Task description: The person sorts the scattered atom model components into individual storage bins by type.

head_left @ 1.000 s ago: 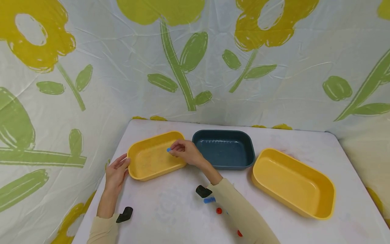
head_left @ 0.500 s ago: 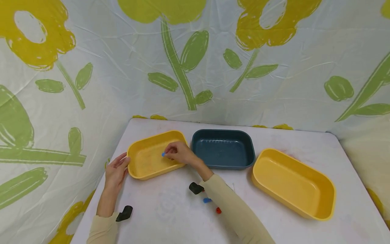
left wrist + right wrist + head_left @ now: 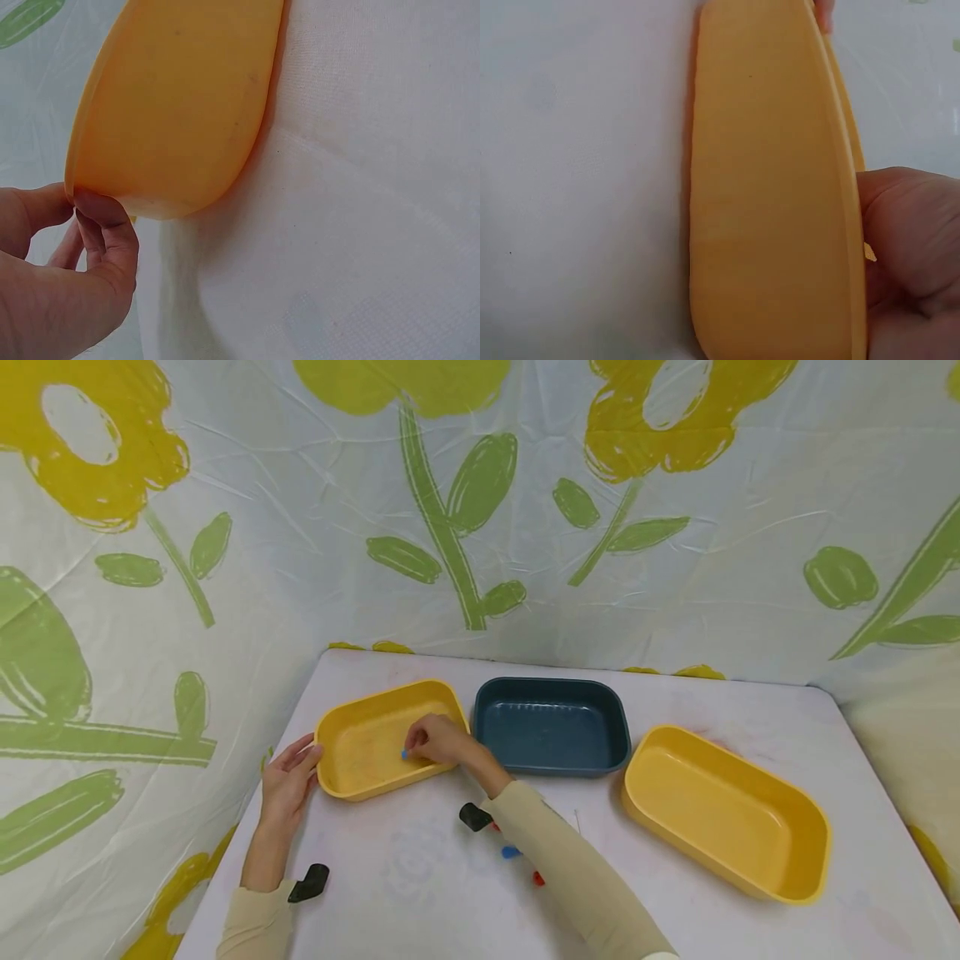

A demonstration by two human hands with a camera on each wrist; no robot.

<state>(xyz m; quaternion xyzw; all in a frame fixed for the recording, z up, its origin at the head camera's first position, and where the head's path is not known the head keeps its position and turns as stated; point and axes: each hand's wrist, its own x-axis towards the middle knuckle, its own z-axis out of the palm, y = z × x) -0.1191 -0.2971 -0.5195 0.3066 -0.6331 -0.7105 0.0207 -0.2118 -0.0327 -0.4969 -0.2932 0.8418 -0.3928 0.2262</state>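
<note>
A yellow plastic tray (image 3: 356, 756) lies at the far left of the table. My left hand (image 3: 285, 783) pinches its left end at the rim; in the left wrist view, thumb and fingers of that hand (image 3: 82, 270) meet around the edge. Over the tray's right half, my right hand (image 3: 442, 739) holds a small blue piece (image 3: 404, 754) between its fingertips, low inside the tray. How far the piece is from the floor of the tray I cannot tell. In the right wrist view the tray wall (image 3: 772, 187) hides the fingertips of my right hand (image 3: 919, 240).
A dark blue tray (image 3: 551, 768) stands just right of the yellow one, and a second yellow tray (image 3: 720, 806) lies angled further right. Near my right forearm are a blue piece (image 3: 512, 852) and a red piece (image 3: 538, 878). A flower-print cloth (image 3: 300, 552) hangs behind the table.
My right hand has moved slightly left and down into the tray with the blue piece. The left hand keeps its place on the rim.
</note>
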